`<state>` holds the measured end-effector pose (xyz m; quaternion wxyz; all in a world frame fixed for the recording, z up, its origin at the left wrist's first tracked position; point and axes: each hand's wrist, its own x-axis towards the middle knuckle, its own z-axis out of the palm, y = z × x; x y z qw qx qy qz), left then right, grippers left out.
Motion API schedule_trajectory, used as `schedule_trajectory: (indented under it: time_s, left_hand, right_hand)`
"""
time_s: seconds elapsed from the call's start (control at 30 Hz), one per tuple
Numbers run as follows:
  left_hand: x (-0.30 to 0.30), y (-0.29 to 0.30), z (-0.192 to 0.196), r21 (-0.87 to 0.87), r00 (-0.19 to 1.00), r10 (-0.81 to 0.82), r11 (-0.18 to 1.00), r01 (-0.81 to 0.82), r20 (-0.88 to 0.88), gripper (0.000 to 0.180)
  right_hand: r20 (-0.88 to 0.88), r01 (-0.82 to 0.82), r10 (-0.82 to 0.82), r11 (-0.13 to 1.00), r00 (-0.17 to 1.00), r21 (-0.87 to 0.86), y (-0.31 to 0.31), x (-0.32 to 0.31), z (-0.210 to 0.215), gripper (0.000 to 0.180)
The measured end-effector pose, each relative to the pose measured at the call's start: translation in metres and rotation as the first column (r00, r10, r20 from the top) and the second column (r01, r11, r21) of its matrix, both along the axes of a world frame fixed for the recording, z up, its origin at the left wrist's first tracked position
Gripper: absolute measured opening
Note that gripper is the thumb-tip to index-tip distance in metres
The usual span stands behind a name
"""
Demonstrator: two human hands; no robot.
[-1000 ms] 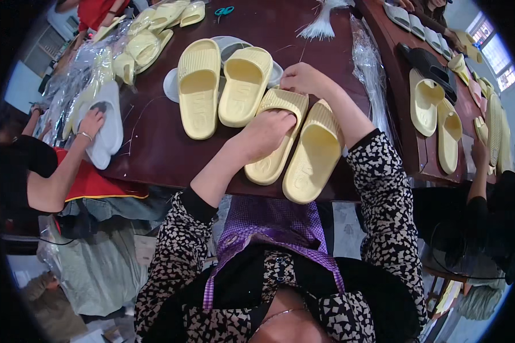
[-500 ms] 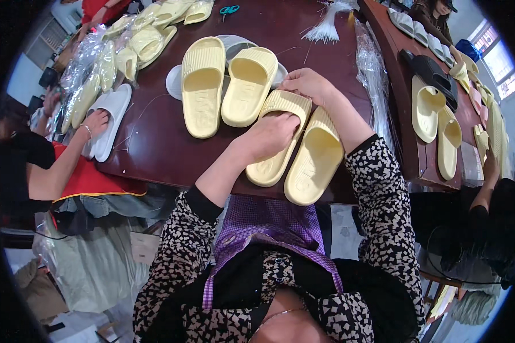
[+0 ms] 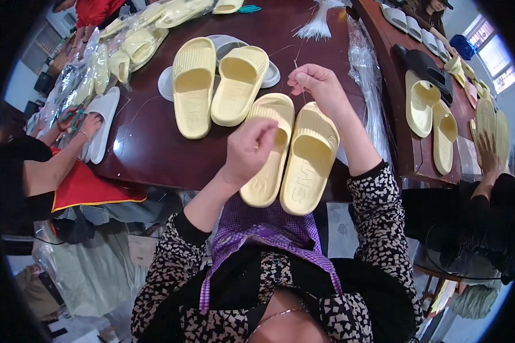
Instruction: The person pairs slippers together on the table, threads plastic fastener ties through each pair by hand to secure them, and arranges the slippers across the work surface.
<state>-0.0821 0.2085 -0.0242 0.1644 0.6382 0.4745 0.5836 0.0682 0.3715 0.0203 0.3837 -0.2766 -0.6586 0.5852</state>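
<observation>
A pair of pale yellow slippers point(image 3: 294, 154) lies side by side at the near edge of the dark brown table point(image 3: 149, 148). My left hand point(image 3: 249, 147) hovers just above the left slipper of this pair, fingers pinched together; I cannot make out anything in them. My right hand point(image 3: 319, 84) is raised above the toe end of the right slipper and pinches a thin white strand point(image 3: 297, 59). A second yellow pair point(image 3: 217, 86) lies farther back, partly on white slippers point(image 3: 223, 43).
A bundle of white strands point(image 3: 320, 23) lies at the far edge. Bagged yellow slippers point(image 3: 114, 57) are piled at the left, where another person's hand point(image 3: 86, 123) rests on a white slipper point(image 3: 102, 123). More slippers point(image 3: 432, 123) cover a second table at the right.
Both my hands have lifted off the near yellow pair. The right hand moved up and away toward the toe end with a strand; the left rose above the left slipper.
</observation>
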Motion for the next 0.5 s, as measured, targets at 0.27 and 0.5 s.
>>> schedule_trajectory:
  time_s: [0.27, 0.5]
  left_hand:
    - [0.006, 0.074, 0.040, -0.273, 0.908, 0.001, 0.954, 0.124, 0.419, 0.018]
    - [0.002, 0.080, 0.037, -0.409, 0.832, -0.014, 0.866, 0.287, 0.555, 0.013]
  right_hand:
    - [-0.078, -0.019, 0.024, 0.998, 0.997, 0.060, -0.015, -0.013, 0.008, 0.013]
    - [-0.097, 0.185, -0.188, 0.982, 0.977, -0.038, -0.018, -0.002, 0.004, 0.012]
